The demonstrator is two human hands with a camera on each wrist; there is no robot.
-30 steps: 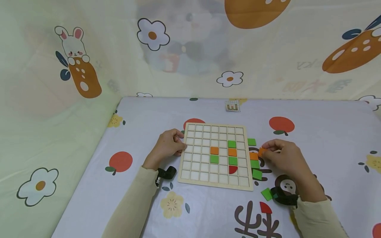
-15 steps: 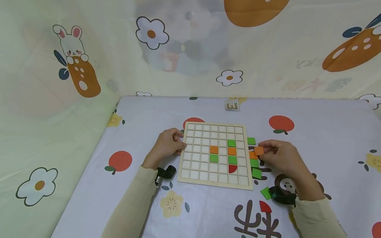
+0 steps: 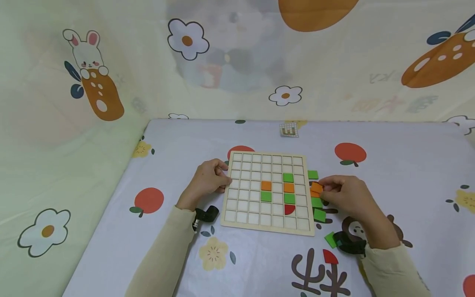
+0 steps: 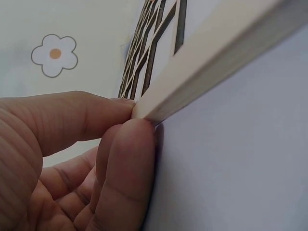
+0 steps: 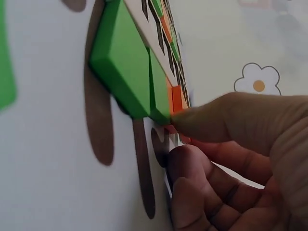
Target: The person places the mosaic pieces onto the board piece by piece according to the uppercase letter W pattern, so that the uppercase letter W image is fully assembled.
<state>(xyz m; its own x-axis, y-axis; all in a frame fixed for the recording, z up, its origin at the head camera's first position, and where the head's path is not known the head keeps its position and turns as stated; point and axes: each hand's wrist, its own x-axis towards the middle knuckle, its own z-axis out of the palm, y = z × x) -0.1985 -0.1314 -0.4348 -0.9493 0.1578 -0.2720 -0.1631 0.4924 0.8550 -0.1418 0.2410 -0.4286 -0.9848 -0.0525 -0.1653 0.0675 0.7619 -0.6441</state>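
A pale wooden grid board (image 3: 243, 196) lies on the tablecloth, with green and orange square tiles and a red quarter-circle tile (image 3: 289, 209) in some cells. My left hand (image 3: 205, 179) pinches its left edge between thumb and fingers; the left wrist view shows the thumb tip against the frame (image 4: 192, 72). Beside the right edge, my right hand (image 3: 349, 194) pinches an orange square tile (image 3: 317, 187) by its right side. That tile overlaps another orange tile lying against the board. Green tiles (image 5: 127, 62) lie nearest to the right fingertips.
More loose pieces lie right of the board: a green tile (image 3: 313, 174) higher up, another green tile (image 3: 330, 239) by the right wrist camera, and a red quarter-circle (image 3: 330, 256) lower down. A small picture card (image 3: 289, 130) rests beyond the board. Printed fabric walls (image 3: 222, 99) rise behind.
My right hand has moved slightly left with the orange tile, bringing it over the other orange tile at the board's right edge. My left hand keeps its hold on the board.
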